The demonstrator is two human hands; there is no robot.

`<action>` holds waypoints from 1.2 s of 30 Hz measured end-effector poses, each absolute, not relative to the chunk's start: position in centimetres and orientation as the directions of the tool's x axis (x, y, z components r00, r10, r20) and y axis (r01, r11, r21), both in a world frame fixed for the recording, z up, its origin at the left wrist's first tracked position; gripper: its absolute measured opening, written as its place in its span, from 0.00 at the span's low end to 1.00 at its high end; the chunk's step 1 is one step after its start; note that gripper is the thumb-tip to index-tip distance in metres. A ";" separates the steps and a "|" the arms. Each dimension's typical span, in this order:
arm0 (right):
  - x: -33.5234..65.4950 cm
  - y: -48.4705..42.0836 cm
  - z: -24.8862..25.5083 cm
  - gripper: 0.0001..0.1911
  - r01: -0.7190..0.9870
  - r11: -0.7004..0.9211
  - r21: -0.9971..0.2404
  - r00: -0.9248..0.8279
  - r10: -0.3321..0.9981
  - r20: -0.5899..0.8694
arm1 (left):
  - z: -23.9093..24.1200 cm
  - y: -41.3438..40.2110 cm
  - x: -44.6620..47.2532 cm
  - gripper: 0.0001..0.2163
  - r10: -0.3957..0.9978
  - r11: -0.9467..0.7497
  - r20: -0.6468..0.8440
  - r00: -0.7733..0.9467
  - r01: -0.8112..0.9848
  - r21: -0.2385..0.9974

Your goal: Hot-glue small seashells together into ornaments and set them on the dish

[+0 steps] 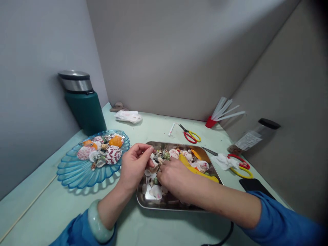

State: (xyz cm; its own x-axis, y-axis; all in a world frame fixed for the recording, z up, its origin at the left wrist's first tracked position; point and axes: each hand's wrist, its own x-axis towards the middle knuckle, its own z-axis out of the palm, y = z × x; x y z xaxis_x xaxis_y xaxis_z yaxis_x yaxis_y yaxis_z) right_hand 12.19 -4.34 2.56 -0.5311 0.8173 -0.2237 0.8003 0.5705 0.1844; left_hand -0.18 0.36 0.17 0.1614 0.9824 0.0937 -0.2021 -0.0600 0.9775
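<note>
1. Left hand [134, 165]: the fingers [148, 150] are pinched tip to tip, just above the left end of the tray. Can't tell if there's a tiny shell in that pinch, it's too small to see.
2. Right hand [175, 177]: palm down inside the tray, with the fingers [163, 169] curled into the pile. Honestly can't tell if they're gripping anything.
3. The seashells [167, 154] are heaped in a steel tray [143, 202] sitting on the counter [64, 212], right in front of the person. There's a yellow piece [196, 169] mixed in with them.
4. A jade bangle [98, 222] is on the left wrist, and both sleeves are blue.
5. Just left of the tray is a blue glass plate [69, 174] holding scallop shells [112, 155], some red-and-white and a couple orange.
6. Further out, a green thermos flask [83, 106] stands behind the plate by the wall. Red-and-yellow scissors [191, 136] lie behind the tray. A clear jar [253, 136] lies on its side off to the right.
</note>
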 end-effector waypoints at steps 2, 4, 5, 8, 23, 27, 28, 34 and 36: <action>12.2 -4.3 3.0 0.03 0.821 0.543 0.175 -0.501 0.833 -0.236 | 0.2 0.3 -0.2 0.08 0.982 -0.059 0.093 0.164 -0.201 0.978; 12.7 -4.4 3.7 0.02 0.851 0.501 0.157 -0.466 0.858 -0.216 | 0.2 0.3 -0.2 0.08 0.981 -0.057 0.092 0.170 -0.197 0.979; 13.2 -4.4 4.2 0.01 0.868 0.474 0.145 -0.447 0.875 -0.185 | 0.3 0.3 -0.2 0.07 0.981 -0.058 0.092 0.173 -0.193 0.980; 15.3 -4.7 5.9 0.04 0.910 0.408 0.069 -0.404 0.912 -0.066 | 0.3 0.3 -0.2 0.07 0.978 -0.060 0.093 0.187 -0.173 0.983; 16.9 -5.8 5.8 0.04 0.412 0.152 -0.899 0.047 0.981 0.187 | 0.5 -0.8 -0.2 0.04 0.943 -0.185 0.187 0.277 -0.033 0.982; 16.7 -5.9 5.7 0.04 0.424 0.143 -0.894 0.103 0.974 0.204 | 0.6 -0.9 -0.2 0.03 0.939 -0.181 0.188 0.287 -0.049 0.982; 16.6 -5.9 5.6 0.04 0.440 0.142 -0.887 0.116 0.970 0.213 | 0.6 -1.0 -0.2 0.03 0.938 -0.183 0.188 0.292 -0.046 0.982; 16.2 -6.1 5.1 0.04 0.509 0.174 -0.843 0.128 0.953 0.274 | 0.7 -1.6 -0.2 0.04 0.933 -0.217 0.207 0.295 0.001 0.976; 16.1 -6.2 4.8 0.05 0.548 0.206 -0.811 0.117 0.941 0.318 | 0.7 -1.7 -0.2 0.03 0.928 -0.239 0.223 0.299 0.017 0.971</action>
